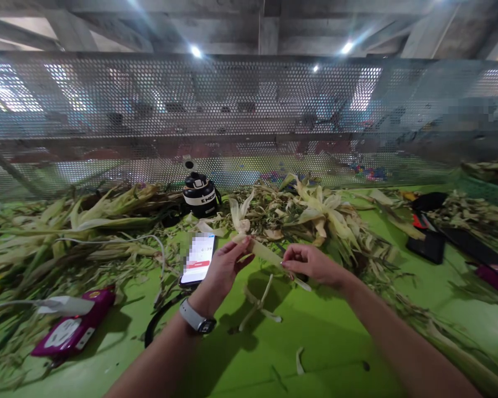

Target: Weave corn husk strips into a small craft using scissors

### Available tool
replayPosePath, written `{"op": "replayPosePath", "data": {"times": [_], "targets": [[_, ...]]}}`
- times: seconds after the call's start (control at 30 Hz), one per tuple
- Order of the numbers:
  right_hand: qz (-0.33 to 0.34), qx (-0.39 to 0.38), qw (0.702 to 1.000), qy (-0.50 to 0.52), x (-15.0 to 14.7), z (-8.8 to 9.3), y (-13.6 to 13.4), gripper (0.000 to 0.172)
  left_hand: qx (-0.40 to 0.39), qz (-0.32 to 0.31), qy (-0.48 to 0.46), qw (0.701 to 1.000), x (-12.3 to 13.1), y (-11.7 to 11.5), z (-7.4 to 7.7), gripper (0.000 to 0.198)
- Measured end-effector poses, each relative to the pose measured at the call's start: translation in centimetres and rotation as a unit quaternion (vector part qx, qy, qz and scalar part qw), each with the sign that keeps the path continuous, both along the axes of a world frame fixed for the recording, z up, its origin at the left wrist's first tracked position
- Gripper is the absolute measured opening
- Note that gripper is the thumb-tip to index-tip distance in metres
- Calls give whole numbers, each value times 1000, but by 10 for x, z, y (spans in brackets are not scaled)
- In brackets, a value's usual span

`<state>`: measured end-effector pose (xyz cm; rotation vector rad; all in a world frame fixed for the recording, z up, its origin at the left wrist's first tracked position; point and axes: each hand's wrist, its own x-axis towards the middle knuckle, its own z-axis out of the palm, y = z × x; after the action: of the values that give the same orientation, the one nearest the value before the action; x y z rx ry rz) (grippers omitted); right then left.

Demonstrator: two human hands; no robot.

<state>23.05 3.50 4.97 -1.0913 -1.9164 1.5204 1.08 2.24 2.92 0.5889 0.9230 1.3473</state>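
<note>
A pale strip of corn husk (266, 253) stretches between my two hands above the green tabletop (327, 337). My left hand (231, 258) pinches its left end between thumb and fingers. At the other end, my right hand (309, 262) has its fingers closed on the husk near its narrow tip. Below them on the table lies a small figure of crossed, tied husk strips (259, 303). Just behind my left hand, a pale folded husk piece (243, 224) stands up. A lit phone (198, 257) lies left of that hand.
Heaps of dry husk cover the left side (108, 221) and the back right (332, 213). A black bottle (199, 194) stands behind the phone. A purple power bank (74, 326) with a cable lies front left. A perforated metal screen (249, 99) closes the back; a green basket (487, 190) sits right.
</note>
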Motion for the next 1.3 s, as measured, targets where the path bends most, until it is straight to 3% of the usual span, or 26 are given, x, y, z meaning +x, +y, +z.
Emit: {"op": "replayPosePath", "data": {"times": [0.27,0.6,0.9,1.0,1.13,1.23,1.3], "targets": [[-7,38,999,-22,-7,3,-6,33,66,-185,138,971,16,-16,5,32],[23,21,999,-11,-7,-3,-7,26,109,-253,203,940,13,-14,3,33],[53,122,986,-97,-7,-1,-11,17,118,-280,262,916,13,-15,3,15],[71,212,957,-183,-9,2,-14,16,141,-289,326,889,12,-16,4,8],[78,350,877,-321,-17,-1,-23,19,183,-274,441,835,10,-20,4,16],[80,401,822,-396,-26,-6,-32,19,201,-264,497,801,11,-23,4,14],[78,407,801,-432,-30,-8,-34,18,208,-288,494,794,12,-26,6,13]]}}
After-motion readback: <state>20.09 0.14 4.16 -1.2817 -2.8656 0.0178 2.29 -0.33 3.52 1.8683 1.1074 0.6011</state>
